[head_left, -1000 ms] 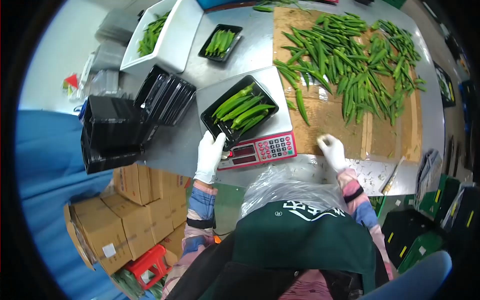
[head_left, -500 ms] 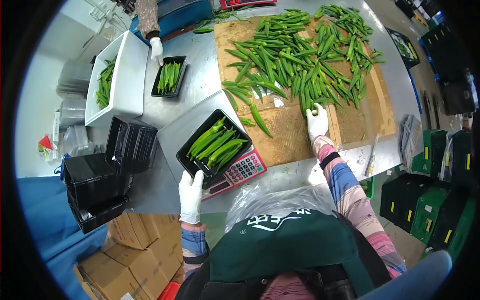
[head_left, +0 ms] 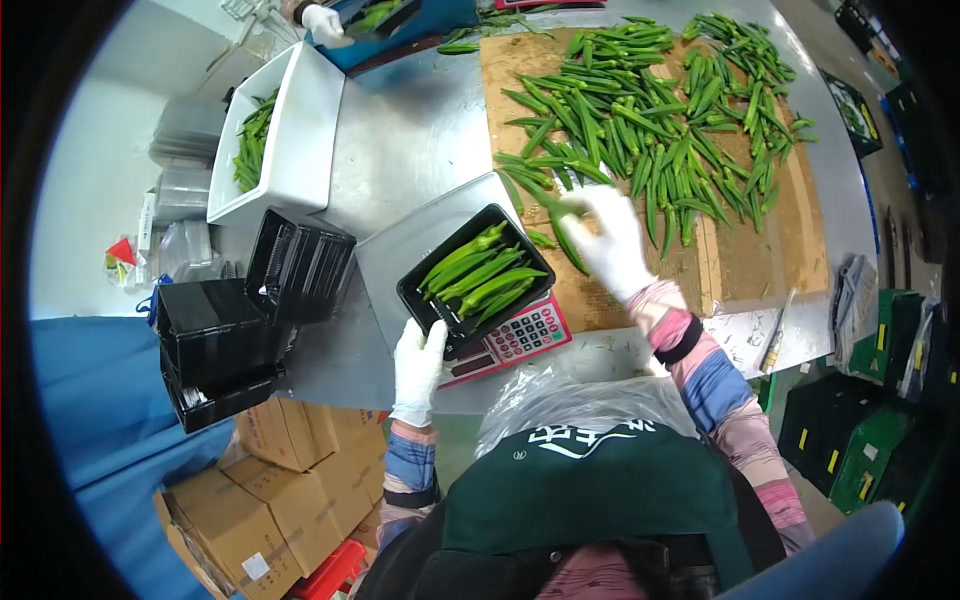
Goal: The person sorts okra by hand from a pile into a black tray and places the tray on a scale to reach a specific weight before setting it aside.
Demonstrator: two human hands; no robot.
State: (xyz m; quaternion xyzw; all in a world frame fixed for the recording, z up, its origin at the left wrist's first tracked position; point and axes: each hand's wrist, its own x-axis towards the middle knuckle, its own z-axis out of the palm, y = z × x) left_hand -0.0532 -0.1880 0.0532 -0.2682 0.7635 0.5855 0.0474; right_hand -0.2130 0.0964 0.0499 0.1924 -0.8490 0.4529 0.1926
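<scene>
My left hand (head_left: 418, 370) grips the near corner of a black plastic tray (head_left: 408, 290), thumb over the rim. Several green okra pods (head_left: 480, 272) lie side by side in it. Under the tray is a scale with a red-edged keypad (head_left: 530, 332) and a metal plate (head_left: 385, 250). My right hand (head_left: 612, 240), slightly blurred, is right of the tray at the left edge of the okra pile (head_left: 640, 120). Its fingers are closed around an okra pod (head_left: 568, 238) above the cardboard (head_left: 600, 300). Both hands wear white gloves.
A white bin (head_left: 318, 150) with okra stands at the left, behind stacked black trays (head_left: 300, 270). At the back, a co-worker's gloved hand (head_left: 326, 26) is beside a tray of okra at a blue crate (head_left: 430, 30). A knife-like tool (head_left: 775, 335) lies at the front right.
My right hand has moved left from the pile's lower edge towards the tray. The co-worker's tray has gone from the table to the blue crate. The view has shifted slightly.
</scene>
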